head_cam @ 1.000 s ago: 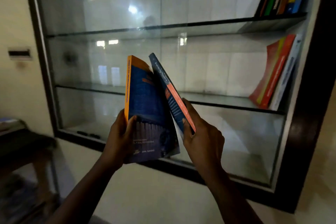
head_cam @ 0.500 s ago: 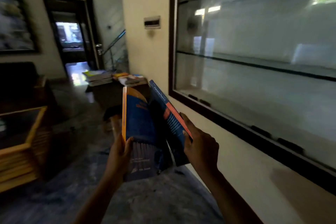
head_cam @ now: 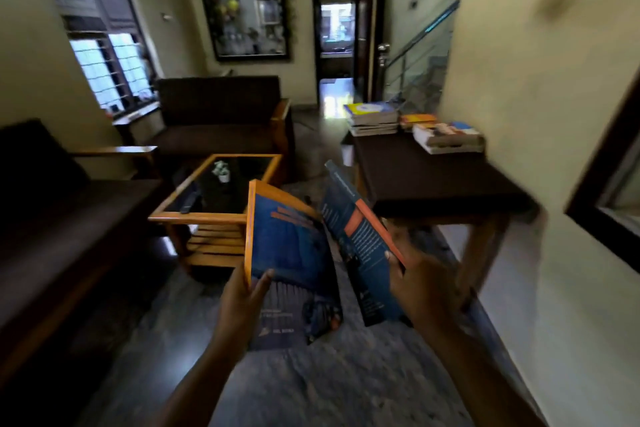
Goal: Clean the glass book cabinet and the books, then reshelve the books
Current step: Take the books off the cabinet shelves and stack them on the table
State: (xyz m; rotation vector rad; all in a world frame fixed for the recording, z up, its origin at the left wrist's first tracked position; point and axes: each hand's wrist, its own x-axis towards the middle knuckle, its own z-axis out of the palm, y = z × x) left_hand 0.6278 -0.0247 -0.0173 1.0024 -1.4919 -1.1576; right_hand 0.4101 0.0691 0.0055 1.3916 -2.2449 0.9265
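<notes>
Dim living room with a dark sofa [head_cam: 221, 121]; a dark table [head_cam: 433, 180] carries book stacks [head_cam: 374, 118] along its far edge. Nearer, the left hand [head_cam: 239, 302] grips an orange-spined blue book [head_cam: 294, 253], thumb across its cover; the right hand [head_cam: 426, 284] clasps a second blue book [head_cam: 360, 246].

Dim room lit by daylight from the window [head_cam: 104, 69] at left and the doorway [head_cam: 337, 28] behind, with glare on the floor [head_cam: 334, 99] there. Sofas [head_cam: 221, 121] lie in deep shadow. Motion blur softens the held books [head_cam: 294, 253] and the right edge; wide-angle distortion bends the walls [head_cam: 519, 114].
</notes>
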